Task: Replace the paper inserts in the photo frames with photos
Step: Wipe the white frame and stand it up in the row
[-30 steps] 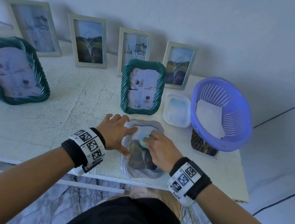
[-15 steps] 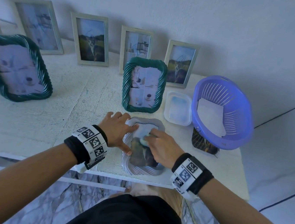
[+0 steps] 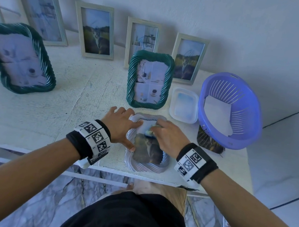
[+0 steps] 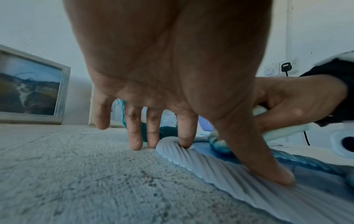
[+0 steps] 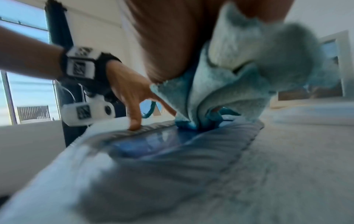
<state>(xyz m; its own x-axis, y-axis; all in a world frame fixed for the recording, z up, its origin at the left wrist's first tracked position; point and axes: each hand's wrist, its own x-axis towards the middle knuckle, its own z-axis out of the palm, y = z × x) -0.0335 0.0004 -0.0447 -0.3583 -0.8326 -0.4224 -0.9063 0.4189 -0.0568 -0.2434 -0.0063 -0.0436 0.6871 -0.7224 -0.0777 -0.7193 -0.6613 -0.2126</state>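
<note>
A white ribbed photo frame [image 3: 145, 166] lies flat at the table's front edge with a dark animal photo [image 3: 148, 151] under its glass. My left hand [image 3: 120, 126] rests spread on its left rim, thumb [image 4: 268, 171] and index finger [image 4: 184, 141] pressing the ribs [image 4: 220, 165]. My right hand [image 3: 170, 136] grips a bunched blue and pale cloth [image 3: 150, 133] and holds it against the glass near the frame's far end. In the right wrist view the cloth [image 5: 229, 84] touches the glass [image 5: 153, 144]; that view is blurred.
A green rope-edged frame [image 3: 149, 79] stands just behind. Another green frame [image 3: 18, 59] leans at the left. Several pale wooden frames [image 3: 94, 30] line the wall. A clear lidded box [image 3: 184, 105], a purple basket [image 3: 236, 112] holding white paper, and a loose photo [image 3: 209, 140] sit at the right.
My right hand has shifted the cloth slightly across the glass near the frame's far end. The left hand stays on the frame's left rim.
</note>
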